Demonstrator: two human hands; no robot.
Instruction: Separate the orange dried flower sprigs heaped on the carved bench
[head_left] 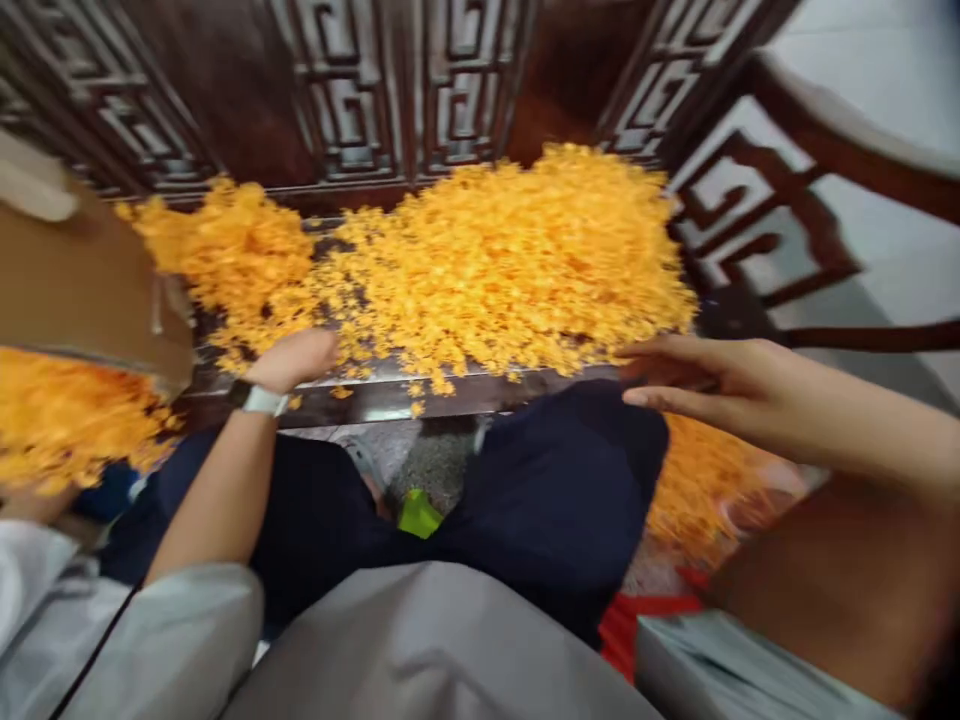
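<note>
Grey shirt cloth (442, 650) fills the near edge, with navy trousers (562, 500) beyond it, against a dark wooden worktop (382, 402) that carries a broad heap of orange flower-like pieces (525, 270) and a smaller pile (247, 250) to its left. At the heap's front right corner, the right hand (720, 375) has thumb and fingers parted, nothing visibly held; the left hand (296, 358) rests among loose pieces, its fingers curled from view, so I cannot tell whether they grip any. Strays already lie on the worktop's front lip, so a sweep of either wrist could tip more to the floor; a nudged knee or the cardboard box (90, 270) might scatter others. No brand, label or writing is readable, the pale wristwatch (265, 399) included.
</note>
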